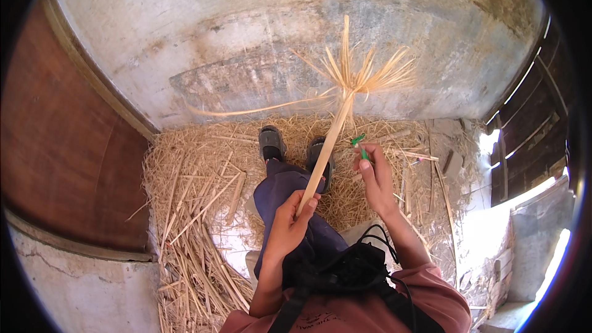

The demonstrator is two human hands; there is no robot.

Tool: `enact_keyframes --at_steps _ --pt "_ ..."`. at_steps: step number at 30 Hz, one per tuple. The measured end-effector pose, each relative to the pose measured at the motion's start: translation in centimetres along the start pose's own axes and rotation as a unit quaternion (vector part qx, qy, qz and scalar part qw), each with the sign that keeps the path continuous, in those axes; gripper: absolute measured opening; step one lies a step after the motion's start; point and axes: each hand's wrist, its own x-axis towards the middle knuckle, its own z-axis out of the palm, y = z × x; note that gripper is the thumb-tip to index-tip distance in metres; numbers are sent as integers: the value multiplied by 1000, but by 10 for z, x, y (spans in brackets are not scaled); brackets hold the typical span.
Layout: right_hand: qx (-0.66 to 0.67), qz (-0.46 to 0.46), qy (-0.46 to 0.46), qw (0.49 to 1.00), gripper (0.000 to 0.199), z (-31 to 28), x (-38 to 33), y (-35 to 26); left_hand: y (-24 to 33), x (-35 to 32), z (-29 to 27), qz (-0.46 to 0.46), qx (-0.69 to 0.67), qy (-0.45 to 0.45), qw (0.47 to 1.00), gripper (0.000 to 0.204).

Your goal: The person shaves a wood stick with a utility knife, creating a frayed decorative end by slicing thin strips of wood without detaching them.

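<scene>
Above the straw-strewn floor (pixel 197 209), over the person's lap, the left hand (pixel 288 222) is closed round the lower end of a pale split cane stalk (pixel 327 148), thumb and fingers pinching it so that it slants up and away toward the plastered wall (pixel 246 43). At its top the stalk bursts into a fan of thin frayed strips (pixel 364 77), one long strip drooping off to the left. The right hand (pixel 375 176) is just beside the stalk, not touching it, fingers curled narrow round a small green tool (pixel 361 148) whose tip shows above the knuckles; what kind of tool it is cannot be told. The stalk looks light and dry, stiff along the solid shaft but brittle and springy where split, with edges likely sharp; the sound lower shaft is the safer place to grip, as the strips would bend or snap. Beyond the hands lie two sandalled feet (pixel 296 148) on loose straw, a brown door (pixel 68 148) at the left edge.
</scene>
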Motion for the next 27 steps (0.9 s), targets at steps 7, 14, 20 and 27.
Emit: enact_keyframes --at_steps 7,14,20,27 --pt "-142 -154 -99 973 32 3 -21 -8 19 -4 4 -17 12 -8 1000 29" --pt "-219 -229 -108 942 32 10 -20 -24 17 -5 10 28 36 12 999 32" --pt "-248 -224 -92 938 32 10 -20 -25 19 -6 13 60 82 42 994 27" --pt "-265 -227 -88 933 29 8 -14 -34 14 -8 11 71 120 60 988 29"
